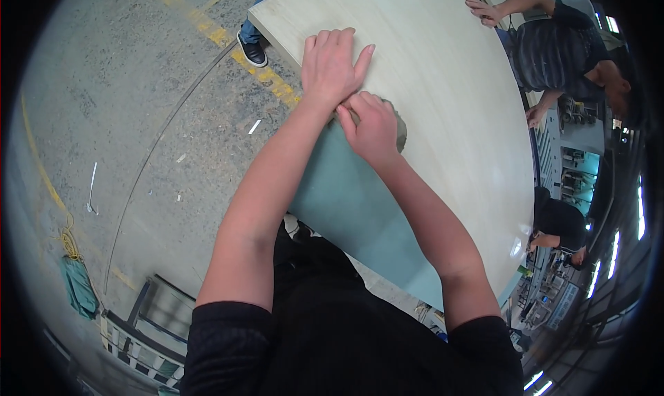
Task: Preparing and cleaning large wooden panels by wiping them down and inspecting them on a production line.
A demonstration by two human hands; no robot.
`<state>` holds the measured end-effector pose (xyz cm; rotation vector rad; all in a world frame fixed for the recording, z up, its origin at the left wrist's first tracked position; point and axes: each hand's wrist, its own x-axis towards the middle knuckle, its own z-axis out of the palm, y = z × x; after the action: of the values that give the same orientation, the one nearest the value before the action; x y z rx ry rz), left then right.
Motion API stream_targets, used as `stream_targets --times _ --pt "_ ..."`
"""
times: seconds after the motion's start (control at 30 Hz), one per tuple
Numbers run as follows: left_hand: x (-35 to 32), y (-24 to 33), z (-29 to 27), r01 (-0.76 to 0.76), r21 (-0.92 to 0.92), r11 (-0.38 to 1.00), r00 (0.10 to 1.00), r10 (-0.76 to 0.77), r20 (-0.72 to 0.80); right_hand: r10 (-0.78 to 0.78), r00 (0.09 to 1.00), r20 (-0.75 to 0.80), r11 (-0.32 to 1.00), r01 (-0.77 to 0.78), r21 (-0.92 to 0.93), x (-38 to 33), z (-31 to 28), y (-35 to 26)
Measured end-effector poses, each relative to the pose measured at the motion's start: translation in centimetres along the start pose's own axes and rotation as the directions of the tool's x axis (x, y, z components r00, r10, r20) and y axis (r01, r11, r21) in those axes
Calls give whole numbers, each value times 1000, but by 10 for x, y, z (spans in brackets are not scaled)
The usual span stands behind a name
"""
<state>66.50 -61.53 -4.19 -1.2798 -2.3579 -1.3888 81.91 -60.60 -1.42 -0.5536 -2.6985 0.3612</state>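
Observation:
A large pale board [449,119] with faint wood grain spreads out before me. My left hand [328,64] lies flat on it near its left edge, fingers stretched forward and thumb apart. Just behind the left wrist, my right hand [373,125] is closed at the board's near edge. A dark greenish patch [401,130] shows beside its knuckles; I cannot tell if it is a cloth, a pad or shadow. What the right fingers grip is hidden. Below both hands is a flat grey-green surface [353,202], between the pale board and my body.
At the far right a person [553,53] in dark clothes has one hand on the board's far side. Another person [557,219] stands farther back. A shoe [253,50] shows by the far left corner. A metal frame [149,334] and a green bag [79,285] are at lower left.

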Motion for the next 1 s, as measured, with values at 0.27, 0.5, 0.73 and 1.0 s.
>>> stream_targets --times 0.27,0.5,0.73,1.0 --pt "-9 5 3 -51 74 996 998 53 -24 221 973 70 971 -227 78 -52 -31 0" --pt "-38 20 16 -167 319 933 985 143 96 181 983 23 983 -182 31 -177 -81 32" --pt "-102 64 39 -167 589 791 982 81 170 195 981 -5 981 -195 -8 -327 -151 70" --pt "-164 122 50 63 562 824 995 -95 27 208 978 33 978 -207 -32 -503 -239 111"
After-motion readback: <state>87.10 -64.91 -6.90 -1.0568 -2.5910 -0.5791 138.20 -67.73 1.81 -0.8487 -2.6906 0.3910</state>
